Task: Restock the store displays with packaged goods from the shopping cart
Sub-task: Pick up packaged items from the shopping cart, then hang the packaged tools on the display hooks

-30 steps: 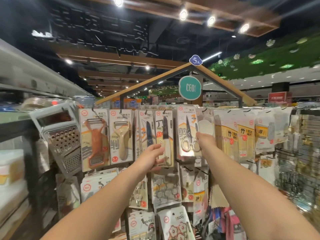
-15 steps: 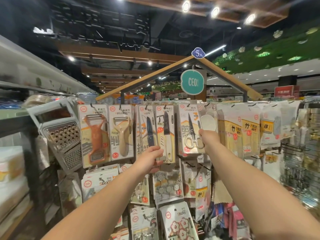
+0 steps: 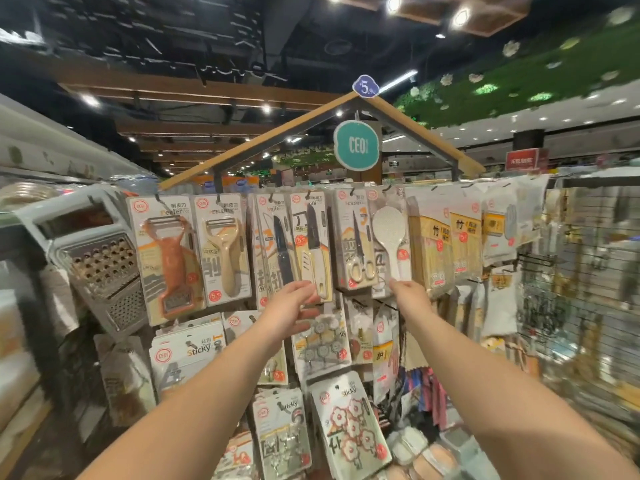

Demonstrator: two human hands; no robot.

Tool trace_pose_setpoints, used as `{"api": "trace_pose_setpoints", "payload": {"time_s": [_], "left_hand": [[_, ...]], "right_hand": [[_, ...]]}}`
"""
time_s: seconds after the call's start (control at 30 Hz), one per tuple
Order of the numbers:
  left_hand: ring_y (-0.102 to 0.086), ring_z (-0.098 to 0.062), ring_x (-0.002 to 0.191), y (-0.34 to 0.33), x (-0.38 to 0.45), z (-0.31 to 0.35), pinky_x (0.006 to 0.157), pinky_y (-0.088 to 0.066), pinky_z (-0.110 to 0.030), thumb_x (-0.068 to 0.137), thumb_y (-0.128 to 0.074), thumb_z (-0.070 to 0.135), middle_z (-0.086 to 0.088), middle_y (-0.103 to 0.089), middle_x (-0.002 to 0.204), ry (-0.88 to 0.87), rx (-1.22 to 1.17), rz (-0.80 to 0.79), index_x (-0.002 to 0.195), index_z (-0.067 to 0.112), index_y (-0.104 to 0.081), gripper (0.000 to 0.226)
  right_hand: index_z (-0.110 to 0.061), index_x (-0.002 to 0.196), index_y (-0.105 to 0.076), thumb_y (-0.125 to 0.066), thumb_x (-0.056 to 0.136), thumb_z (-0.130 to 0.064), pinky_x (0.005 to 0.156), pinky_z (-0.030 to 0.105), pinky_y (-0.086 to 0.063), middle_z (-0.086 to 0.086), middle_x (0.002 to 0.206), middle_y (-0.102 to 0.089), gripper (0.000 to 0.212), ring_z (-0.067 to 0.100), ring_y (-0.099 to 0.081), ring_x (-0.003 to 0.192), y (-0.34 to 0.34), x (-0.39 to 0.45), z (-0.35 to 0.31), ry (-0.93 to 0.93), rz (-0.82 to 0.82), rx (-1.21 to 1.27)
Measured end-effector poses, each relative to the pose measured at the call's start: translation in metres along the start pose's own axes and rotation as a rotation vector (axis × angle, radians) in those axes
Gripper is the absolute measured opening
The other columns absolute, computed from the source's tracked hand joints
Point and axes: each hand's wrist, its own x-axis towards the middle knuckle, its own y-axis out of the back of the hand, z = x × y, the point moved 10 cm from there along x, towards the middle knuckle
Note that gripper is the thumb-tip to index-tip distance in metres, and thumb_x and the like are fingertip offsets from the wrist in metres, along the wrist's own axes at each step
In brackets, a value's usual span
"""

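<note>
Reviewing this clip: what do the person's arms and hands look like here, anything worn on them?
Both forearms are bare as far as the frame shows: no sleeves, gloves or watch visible. The left hand and right hand show no rings that I can make out, though the fingers are slightly blurred.

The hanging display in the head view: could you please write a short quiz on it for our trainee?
1. True or false: the right hand is at the bottom of the rice paddle pack.
2. Which pack hangs furthest left on the top row? A) scissors pack B) orange peeler pack C) rice paddle pack
3. Fill in: the left hand reaches toward the ___ packs.

Key: 1 true; 2 B; 3 knife.
</note>
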Motion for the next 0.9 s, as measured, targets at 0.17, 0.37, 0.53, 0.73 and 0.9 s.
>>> {"api": "trace_pose_setpoints", "payload": {"time_s": [0.17, 0.37, 0.53, 0.73, 0.9], "left_hand": [[-0.065, -0.017, 0.088, -0.033, -0.031, -0.013, 0.081, -0.054, -0.032, 0.102, -0.050, 0.032, -0.002, -0.069, 0.105, -0.013, -0.064, -0.087, 0.119, 0.019, -0.057, 0.022], [-0.053, -0.009, 0.061, -0.114, -0.113, -0.053, 0.054, -0.034, -0.020, 0.103, -0.047, 0.021, 0.002, -0.059, 0.081, 0.022, 0.027, -0.382, 0.093, 0.018, -0.054, 0.013], [-0.052, -0.002, 0.056, -0.182, -0.199, -0.117, 0.049, -0.033, -0.016, 0.104, -0.043, 0.023, 0.004, -0.058, 0.080, 0.086, 0.040, -0.653, 0.088, 0.021, -0.054, 0.019], [-0.053, -0.007, 0.062, -0.237, -0.321, -0.211, 0.046, -0.030, -0.017, 0.099, -0.053, 0.029, 0.002, -0.053, 0.082, 0.237, 0.056, -0.913, 0.086, 0.022, -0.057, 0.016], [-0.054, -0.008, 0.069, -0.267, -0.392, -0.251, 0.057, -0.031, -0.023, 0.101, -0.050, 0.027, 0.003, -0.052, 0.085, 0.318, 0.136, -1.021, 0.101, 0.018, -0.056, 0.010]], "right_hand": [[0.010, 0.122, -0.060, -0.057, 0.097, -0.039, 0.088, 0.040, -0.049, 0.028, 0.132, -0.052, 0.054, 0.041, -0.062, 0.100, 0.033, -0.066, 0.067, -0.159, 0.027, -0.034], [-0.014, 0.080, -0.061, -0.055, 0.100, -0.028, 0.048, 0.020, -0.033, -0.002, 0.063, -0.057, 0.025, 0.011, -0.046, 0.052, 0.063, -0.198, 0.112, -0.234, 0.034, 0.035], [-0.018, 0.082, -0.061, -0.060, 0.096, -0.035, 0.053, 0.020, -0.037, -0.002, 0.079, -0.059, 0.022, 0.011, -0.053, 0.061, 0.120, -0.314, 0.181, -0.365, 0.210, 0.025], [-0.020, 0.077, -0.057, -0.059, 0.097, -0.033, 0.055, 0.022, -0.035, -0.001, 0.070, -0.055, 0.023, 0.011, -0.050, 0.058, 0.197, -0.476, 0.260, -0.546, 0.399, -0.005], [-0.016, 0.092, -0.061, -0.061, 0.096, -0.034, 0.060, 0.025, -0.042, 0.002, 0.082, -0.060, 0.018, 0.015, -0.054, 0.065, 0.263, -0.572, 0.292, -0.627, 0.543, 0.028]]}}
